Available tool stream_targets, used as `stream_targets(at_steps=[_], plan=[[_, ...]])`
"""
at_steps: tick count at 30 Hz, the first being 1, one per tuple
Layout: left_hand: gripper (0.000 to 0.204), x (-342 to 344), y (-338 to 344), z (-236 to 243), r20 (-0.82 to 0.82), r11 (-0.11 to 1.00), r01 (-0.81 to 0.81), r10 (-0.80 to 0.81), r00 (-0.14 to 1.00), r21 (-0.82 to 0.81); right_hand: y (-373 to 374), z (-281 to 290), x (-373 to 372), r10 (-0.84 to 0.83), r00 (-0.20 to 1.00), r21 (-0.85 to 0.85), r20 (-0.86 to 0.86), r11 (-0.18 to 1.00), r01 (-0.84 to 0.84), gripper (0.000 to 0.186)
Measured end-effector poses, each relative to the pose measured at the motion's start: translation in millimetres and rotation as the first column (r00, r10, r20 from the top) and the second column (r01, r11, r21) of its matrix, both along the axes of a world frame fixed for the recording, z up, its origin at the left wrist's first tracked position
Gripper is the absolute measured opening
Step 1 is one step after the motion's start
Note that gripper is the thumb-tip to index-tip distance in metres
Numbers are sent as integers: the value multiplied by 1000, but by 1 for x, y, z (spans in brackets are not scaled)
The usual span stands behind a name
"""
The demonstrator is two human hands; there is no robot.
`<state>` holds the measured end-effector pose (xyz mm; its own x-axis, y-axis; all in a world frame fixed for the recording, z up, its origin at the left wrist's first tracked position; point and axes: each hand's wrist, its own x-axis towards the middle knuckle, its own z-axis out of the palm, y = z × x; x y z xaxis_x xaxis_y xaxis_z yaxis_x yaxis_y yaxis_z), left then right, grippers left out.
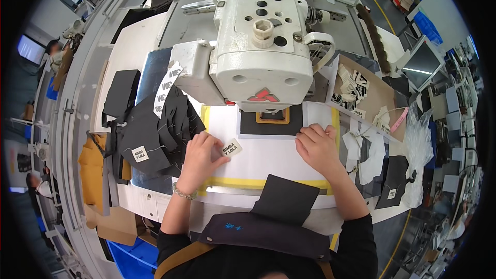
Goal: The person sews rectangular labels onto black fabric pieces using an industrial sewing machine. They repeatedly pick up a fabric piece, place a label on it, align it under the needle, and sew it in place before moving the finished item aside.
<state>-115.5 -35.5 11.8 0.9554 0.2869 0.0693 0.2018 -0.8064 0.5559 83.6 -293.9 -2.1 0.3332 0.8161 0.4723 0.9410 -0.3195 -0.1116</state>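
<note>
Under the head of a white sewing machine (262,46), a black fabric piece (250,124) lies flat beneath a brass-coloured rectangular frame (273,118). My right hand (319,151) is at the right front corner of this piece, fingers curled and drawn together at its edge; their exact grip is partly hidden. On the white work surface (263,163), a small cream label (232,148) with dark print lies beside the fingertips of my left hand (202,156). Left thumb and forefinger are apart. Another black piece (285,199) rests at the table's front edge, against my apron.
Left of the surface is a pile of black fabric pieces (147,134) with loose threads and a labelled piece on top. A cardboard box (333,80) of labels stands at the right, near clear plastic wrap (417,144). Yellow tape (248,182) borders the surface.
</note>
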Motion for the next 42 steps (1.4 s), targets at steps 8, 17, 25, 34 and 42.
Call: stream_targets(at_steps=[8,17,25,34,42], plan=[[16,11,-19,3,13,894,171,-181,983,-415,2,10,-12,5,990,19,-144,1000,-3,24],[29,35,-46,17,3,783,207,-254,967,-587,23,11,-31,167,53,165,-985,986,-28,23],[54,58,-47,3,151,951,240,-271,951,194,68,1,41,4,258,30,-966,995,97,11],[71,70,-58,-19,83,858,219,-289,954,465,89,5,58,-18,389,27,-921,994,110,18],[75,77,-64,-28,55,836,197,-261,964,512,89,0,52,10,520,105,-854,983,153,22]])
